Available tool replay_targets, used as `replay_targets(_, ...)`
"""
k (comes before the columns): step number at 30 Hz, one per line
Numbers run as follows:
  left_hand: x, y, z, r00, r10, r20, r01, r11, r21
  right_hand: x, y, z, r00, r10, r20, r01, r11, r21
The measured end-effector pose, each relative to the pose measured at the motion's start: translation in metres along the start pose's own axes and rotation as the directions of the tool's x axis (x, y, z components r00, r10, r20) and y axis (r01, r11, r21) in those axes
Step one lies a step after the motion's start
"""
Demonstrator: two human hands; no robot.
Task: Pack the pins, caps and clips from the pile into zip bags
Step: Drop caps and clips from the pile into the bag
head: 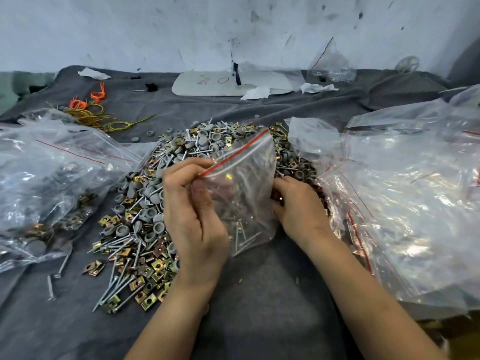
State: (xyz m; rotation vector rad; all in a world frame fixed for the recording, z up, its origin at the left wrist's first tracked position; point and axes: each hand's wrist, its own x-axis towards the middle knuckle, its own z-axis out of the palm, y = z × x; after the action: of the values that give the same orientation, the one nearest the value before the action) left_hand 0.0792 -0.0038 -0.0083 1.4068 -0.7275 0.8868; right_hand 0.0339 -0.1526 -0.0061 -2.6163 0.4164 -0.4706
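Left hand (193, 216) pinching zip bag (244, 193) at its red seal; right hand (298, 206) clenched in the pile (161, 203), contents hidden.

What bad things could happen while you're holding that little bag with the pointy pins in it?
1. The left hand pinches only one top corner of the zip bag, whose red-lined mouth looks open, so it could tip and spill its pins.
2. Those pointed pins press against thin plastic and might poke through.
3. The right hand reaches into the pile behind the bag, where sharp tips could prick a finger.
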Motion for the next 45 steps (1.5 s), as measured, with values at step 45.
replay_targets(45,-0.005,0.009,0.006,0.972,0.066,0.226,-0.048,0.995,-0.083,-0.022,-0.040,-0.083,0.799,-0.102,-0.593,0.434,0.780,0.450)
